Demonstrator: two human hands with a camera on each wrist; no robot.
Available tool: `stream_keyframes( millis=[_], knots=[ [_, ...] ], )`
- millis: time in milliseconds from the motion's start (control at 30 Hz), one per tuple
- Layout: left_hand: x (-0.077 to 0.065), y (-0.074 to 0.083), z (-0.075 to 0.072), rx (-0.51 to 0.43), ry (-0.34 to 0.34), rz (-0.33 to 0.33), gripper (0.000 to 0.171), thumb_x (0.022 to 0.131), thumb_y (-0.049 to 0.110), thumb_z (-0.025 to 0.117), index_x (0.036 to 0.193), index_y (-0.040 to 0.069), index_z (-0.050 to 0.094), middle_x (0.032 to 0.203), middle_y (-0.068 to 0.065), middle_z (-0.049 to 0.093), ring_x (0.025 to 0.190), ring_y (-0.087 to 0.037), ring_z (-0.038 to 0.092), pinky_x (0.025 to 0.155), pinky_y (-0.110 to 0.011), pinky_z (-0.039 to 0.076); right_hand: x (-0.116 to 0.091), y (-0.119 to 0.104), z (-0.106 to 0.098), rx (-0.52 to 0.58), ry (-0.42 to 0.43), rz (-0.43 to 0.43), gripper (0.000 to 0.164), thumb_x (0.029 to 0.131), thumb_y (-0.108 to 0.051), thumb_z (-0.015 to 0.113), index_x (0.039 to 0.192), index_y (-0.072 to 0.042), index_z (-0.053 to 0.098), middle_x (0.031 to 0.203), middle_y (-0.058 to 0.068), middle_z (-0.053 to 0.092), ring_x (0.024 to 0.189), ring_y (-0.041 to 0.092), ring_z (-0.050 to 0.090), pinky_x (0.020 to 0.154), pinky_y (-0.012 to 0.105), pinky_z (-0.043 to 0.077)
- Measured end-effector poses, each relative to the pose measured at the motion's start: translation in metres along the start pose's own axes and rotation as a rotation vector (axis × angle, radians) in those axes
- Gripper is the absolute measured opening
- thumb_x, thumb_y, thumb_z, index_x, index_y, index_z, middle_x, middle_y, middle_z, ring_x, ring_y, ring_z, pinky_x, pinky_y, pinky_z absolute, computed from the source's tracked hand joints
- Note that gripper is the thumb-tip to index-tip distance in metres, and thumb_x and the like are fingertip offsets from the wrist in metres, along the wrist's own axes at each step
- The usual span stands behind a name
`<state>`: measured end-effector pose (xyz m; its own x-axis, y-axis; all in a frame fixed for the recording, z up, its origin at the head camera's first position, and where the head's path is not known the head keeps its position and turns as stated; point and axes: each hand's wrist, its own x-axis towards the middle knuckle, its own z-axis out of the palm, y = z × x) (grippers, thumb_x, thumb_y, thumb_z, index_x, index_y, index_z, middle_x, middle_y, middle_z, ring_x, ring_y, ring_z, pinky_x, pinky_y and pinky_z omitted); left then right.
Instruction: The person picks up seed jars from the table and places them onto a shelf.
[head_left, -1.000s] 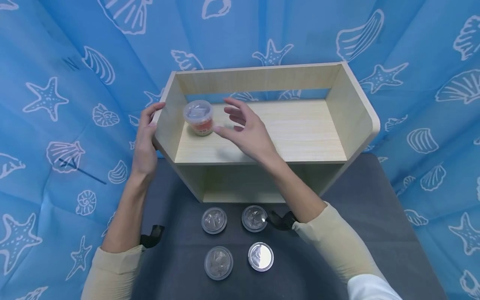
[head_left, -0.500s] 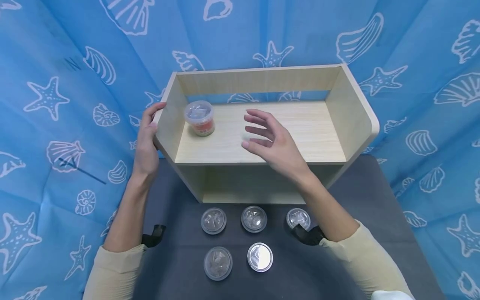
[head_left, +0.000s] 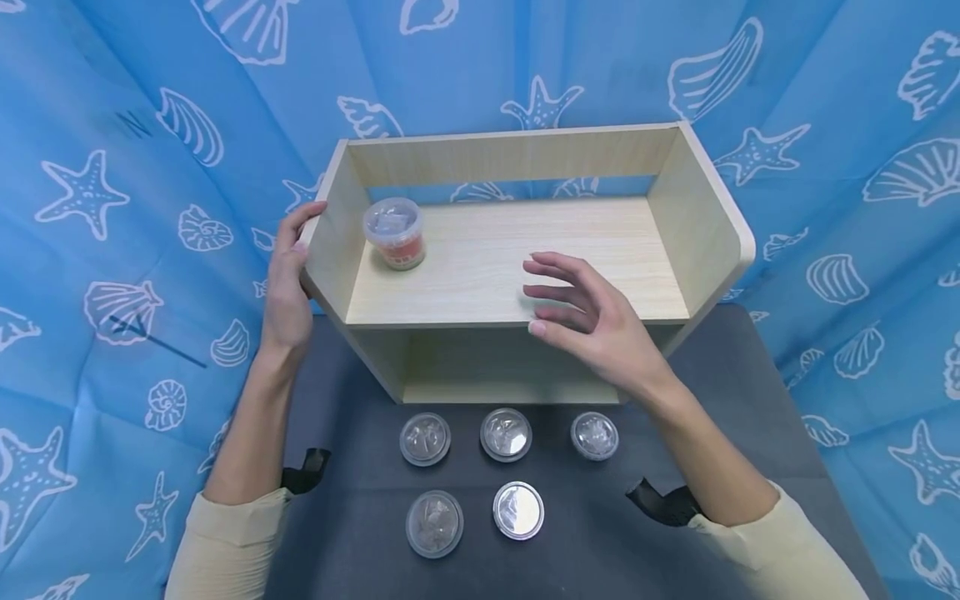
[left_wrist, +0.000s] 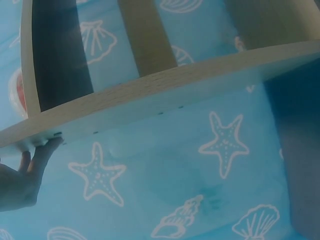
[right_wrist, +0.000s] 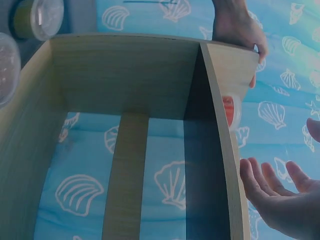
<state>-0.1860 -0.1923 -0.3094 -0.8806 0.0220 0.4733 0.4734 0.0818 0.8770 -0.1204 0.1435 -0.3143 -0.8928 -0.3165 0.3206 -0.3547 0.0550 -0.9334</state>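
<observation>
A two-tier wooden shelf [head_left: 517, 323] stands on the dark table in the head view. My left hand [head_left: 288, 279] grips the front edge of its left side panel; fingers also show against this panel in the left wrist view. On the upper board's left end sits a clear lidded cup [head_left: 395, 235] with a red-orange band, upright. My right hand [head_left: 588, 321] hovers over the front of the upper board, right of centre, fingers loosely curved and holding nothing. In the right wrist view the right hand [right_wrist: 285, 195] is beside the shelf edge, well apart from the cup [right_wrist: 230, 112].
Several lidded cups stand on the table before the shelf, among them a back-row cup [head_left: 595, 436] and a shiny-lidded one [head_left: 518, 510]. A blue shell-print curtain [head_left: 112, 450] hangs behind and beside the dark table [head_left: 570, 558].
My right hand has drawn back from beside the cup, rightward and toward me, uncovering the right-hand cup on the table. The cup stays on the upper board; the left hand keeps its place.
</observation>
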Motion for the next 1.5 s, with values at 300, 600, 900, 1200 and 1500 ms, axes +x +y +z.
stream_keyframes(
  millis=[300, 600, 900, 1200, 1500],
  knots=[
    [-0.001, 0.0, -0.001, 0.006, 0.0, 0.009, 0.051, 0.099, 0.021, 0.022, 0.144, 0.015, 0.045, 0.137, -0.008, 0.044, 0.115, -0.029, 0.041, 0.088, -0.039, 0.034, -0.021, 0.006, -0.012, -0.062, -0.087, -0.037, 0.063, 0.088, 0.009, 0.067, 0.146, -0.002, 0.044, 0.14, 0.013, 0.053, 0.125, 0.031, 0.054, 0.099, 0.035, 0.048],
    [-0.001, 0.001, 0.0, 0.025, 0.006, 0.014, 0.051, 0.098, 0.022, 0.023, 0.144, 0.016, 0.045, 0.138, -0.005, 0.043, 0.117, -0.028, 0.04, 0.089, -0.04, 0.033, -0.052, 0.028, -0.021, -0.122, -0.093, -0.048, 0.064, 0.086, 0.011, 0.068, 0.144, -0.006, 0.047, 0.138, 0.017, 0.054, 0.124, 0.03, 0.055, 0.098, 0.033, 0.048],
    [-0.003, 0.002, -0.001, 0.021, 0.01, 0.02, 0.051, 0.099, 0.022, 0.023, 0.144, 0.015, 0.046, 0.14, -0.005, 0.043, 0.12, -0.028, 0.039, 0.091, -0.04, 0.031, -0.079, 0.059, -0.028, -0.146, -0.079, 0.006, 0.063, 0.085, 0.01, 0.07, 0.142, -0.005, 0.048, 0.138, 0.012, 0.055, 0.125, 0.024, 0.055, 0.097, 0.034, 0.048],
    [-0.002, 0.0, 0.0, 0.009, 0.006, 0.014, 0.05, 0.099, 0.022, 0.024, 0.143, 0.015, 0.046, 0.138, -0.006, 0.044, 0.117, -0.029, 0.041, 0.089, -0.04, 0.033, -0.099, 0.083, -0.033, -0.24, -0.087, 0.009, 0.063, 0.083, 0.009, 0.073, 0.14, -0.005, 0.051, 0.137, 0.014, 0.056, 0.124, 0.023, 0.055, 0.096, 0.031, 0.049],
    [-0.002, -0.001, 0.001, 0.02, 0.008, 0.006, 0.05, 0.099, 0.024, 0.024, 0.144, 0.017, 0.046, 0.138, -0.006, 0.045, 0.114, -0.028, 0.043, 0.087, -0.039, 0.035, -0.12, 0.12, -0.036, -0.304, -0.015, 0.01, 0.063, 0.08, 0.012, 0.075, 0.138, -0.003, 0.053, 0.134, 0.016, 0.056, 0.125, 0.01, 0.053, 0.097, 0.028, 0.047]
  ],
)
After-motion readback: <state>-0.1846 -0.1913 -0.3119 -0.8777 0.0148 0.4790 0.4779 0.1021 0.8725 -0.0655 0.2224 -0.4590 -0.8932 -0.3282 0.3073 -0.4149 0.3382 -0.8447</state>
